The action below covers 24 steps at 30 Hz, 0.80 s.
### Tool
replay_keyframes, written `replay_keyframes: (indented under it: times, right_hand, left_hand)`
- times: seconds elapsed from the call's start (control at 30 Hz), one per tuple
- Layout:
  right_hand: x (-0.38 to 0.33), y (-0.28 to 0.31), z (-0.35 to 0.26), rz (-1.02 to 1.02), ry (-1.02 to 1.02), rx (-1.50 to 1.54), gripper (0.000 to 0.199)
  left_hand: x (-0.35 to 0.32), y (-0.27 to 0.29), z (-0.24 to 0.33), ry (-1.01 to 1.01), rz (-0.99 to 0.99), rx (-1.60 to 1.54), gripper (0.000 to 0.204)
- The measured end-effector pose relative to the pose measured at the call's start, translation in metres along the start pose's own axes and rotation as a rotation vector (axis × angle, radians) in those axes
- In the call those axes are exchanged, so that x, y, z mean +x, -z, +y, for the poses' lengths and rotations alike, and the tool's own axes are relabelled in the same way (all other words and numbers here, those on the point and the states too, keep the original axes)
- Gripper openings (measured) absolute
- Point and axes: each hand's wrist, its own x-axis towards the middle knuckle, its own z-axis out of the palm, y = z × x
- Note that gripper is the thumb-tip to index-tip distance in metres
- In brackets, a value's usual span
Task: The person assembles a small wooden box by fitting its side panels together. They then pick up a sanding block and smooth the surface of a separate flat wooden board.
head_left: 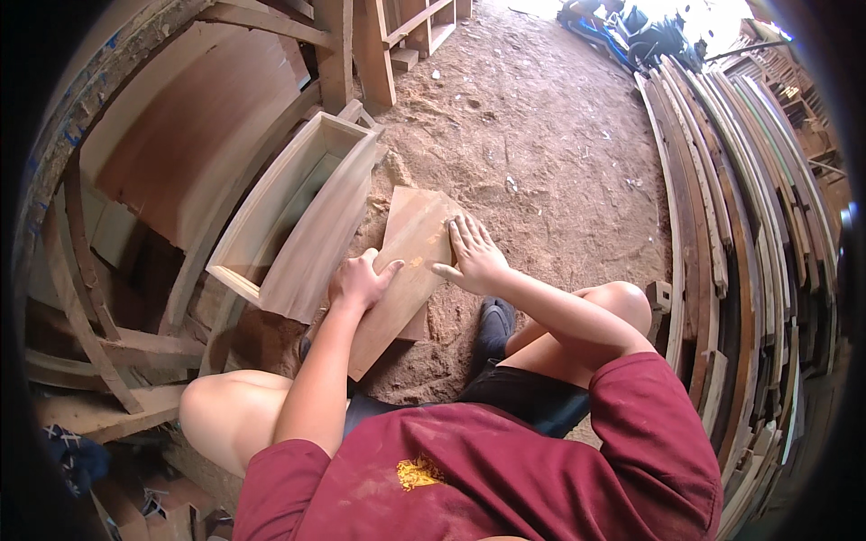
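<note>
A light wooden board lies slanted in front of me, between my knees, with small orange-yellow patches on its upper face. My left hand is closed on its left edge, thumb over the top and the other fingers curled out of sight. Opposite, my right hand rests flat by the right edge, fingers stretched and thumb apart. Beneath the board a darker wooden piece shows partly. Just left of my left hand stands an open, drawer-like wooden box, tilted, its inside partly in shadow.
Wooden frames and a large brown panel stand on the left. Long planks are stacked along the right. The dusty ground stretches ahead, with small pale scraps on it. Dark and blue items lie at the far right.
</note>
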Motion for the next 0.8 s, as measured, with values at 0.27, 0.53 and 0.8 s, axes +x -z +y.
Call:
replay_keyframes:
  times: [0.27, 0.53, 0.8]
  right_hand:
    - [0.08, 0.019, 0.005, 0.081, -0.084, 0.077, 0.112]
    - [0.006, 0.001, -0.004, 0.033, -0.017, 0.0, 0.113]
    - [0.086, 0.017, 0.002, 0.129, -0.137, 0.175, 0.114]
  left_hand:
    - [0.003, 0.002, 0.005, 0.005, -0.007, 0.027, 0.071]
    - [0.0, -0.001, 0.004, 0.015, -0.012, 0.028, 0.077]
    - [-0.006, 0.007, 0.014, 0.014, 0.016, 0.057, 0.074]
